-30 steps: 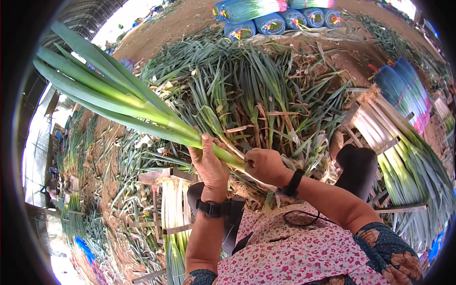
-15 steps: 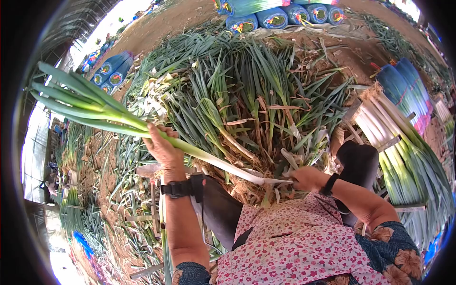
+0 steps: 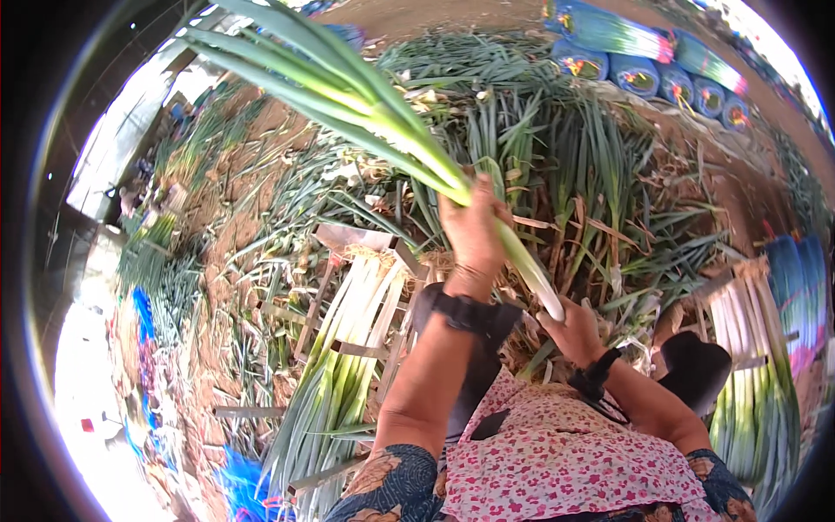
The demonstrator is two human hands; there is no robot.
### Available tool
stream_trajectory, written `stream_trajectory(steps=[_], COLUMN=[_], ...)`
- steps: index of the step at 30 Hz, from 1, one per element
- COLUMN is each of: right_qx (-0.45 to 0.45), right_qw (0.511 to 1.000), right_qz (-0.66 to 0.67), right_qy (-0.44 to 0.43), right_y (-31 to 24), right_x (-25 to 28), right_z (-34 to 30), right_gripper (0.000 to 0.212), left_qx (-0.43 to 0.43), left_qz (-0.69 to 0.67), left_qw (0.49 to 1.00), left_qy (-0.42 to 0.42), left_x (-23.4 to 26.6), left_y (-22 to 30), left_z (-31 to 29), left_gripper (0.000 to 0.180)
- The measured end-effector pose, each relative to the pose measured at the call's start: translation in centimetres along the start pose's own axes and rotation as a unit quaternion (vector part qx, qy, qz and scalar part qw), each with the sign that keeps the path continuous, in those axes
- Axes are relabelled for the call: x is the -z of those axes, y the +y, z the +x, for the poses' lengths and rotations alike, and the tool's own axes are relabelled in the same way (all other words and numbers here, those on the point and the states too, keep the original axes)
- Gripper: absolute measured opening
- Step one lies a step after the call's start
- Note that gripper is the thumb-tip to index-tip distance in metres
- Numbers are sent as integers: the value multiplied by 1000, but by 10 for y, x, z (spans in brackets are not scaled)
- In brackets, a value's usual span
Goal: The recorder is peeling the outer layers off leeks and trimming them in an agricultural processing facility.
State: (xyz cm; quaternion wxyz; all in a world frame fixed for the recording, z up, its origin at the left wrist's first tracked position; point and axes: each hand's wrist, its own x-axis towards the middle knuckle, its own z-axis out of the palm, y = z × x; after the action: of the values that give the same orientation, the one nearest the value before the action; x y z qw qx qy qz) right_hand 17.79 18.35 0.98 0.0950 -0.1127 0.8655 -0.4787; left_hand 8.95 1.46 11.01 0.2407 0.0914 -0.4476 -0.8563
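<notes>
A large green onion (image 3: pixel 383 117) lies slantwise across the view, its leaves fanning to the upper left. My left hand (image 3: pixel 474 230) is closed round its stalk, just below where the leaves part. The white lower end points down to the right and meets my right hand (image 3: pixel 574 333). The fingers of my right hand are curled at that end, gripping it; whether loose skin is between them, I cannot make out. Beyond my hands lies a heap of untrimmed green onions (image 3: pixel 587 157) with dry leaves and roots.
A rack with cleaned green onions (image 3: pixel 352 304) stands to my left, and another bundle of green onions (image 3: pixel 748 348) rests in a rack at right. Blue-wrapped bundles (image 3: pixel 635 74) are stacked at the far right. Leaf scraps litter the soil (image 3: pixel 235 217). Blue plastic (image 3: pixel 243 478) lies lower left.
My view has turned left, bringing the left rack into sight. My left hand has carried the green onion right, and my right hand has come closer to it, up at the white end.
</notes>
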Motion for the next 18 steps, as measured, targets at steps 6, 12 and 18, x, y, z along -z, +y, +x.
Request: stream_trajectory(steps=[6, 12, 18], right_qx=[-28, -59, -93], right_qw=[992, 970, 964], right_qz=[101, 193, 184], right_qy=[-66, -132, -171], right_y=[26, 13, 32], right_x=[-16, -6, -7], right_z=[-21, -14, -18], right_gripper=[25, 25, 26], left_qx=[84, 18, 197], left_qz=[57, 108, -290], left_qw=[992, 962, 932], left_qy=[-79, -249, -97], left_x=[47, 74, 80], left_y=[-62, -53, -1], left_z=[-57, -33, 37], left_gripper=[11, 32, 54])
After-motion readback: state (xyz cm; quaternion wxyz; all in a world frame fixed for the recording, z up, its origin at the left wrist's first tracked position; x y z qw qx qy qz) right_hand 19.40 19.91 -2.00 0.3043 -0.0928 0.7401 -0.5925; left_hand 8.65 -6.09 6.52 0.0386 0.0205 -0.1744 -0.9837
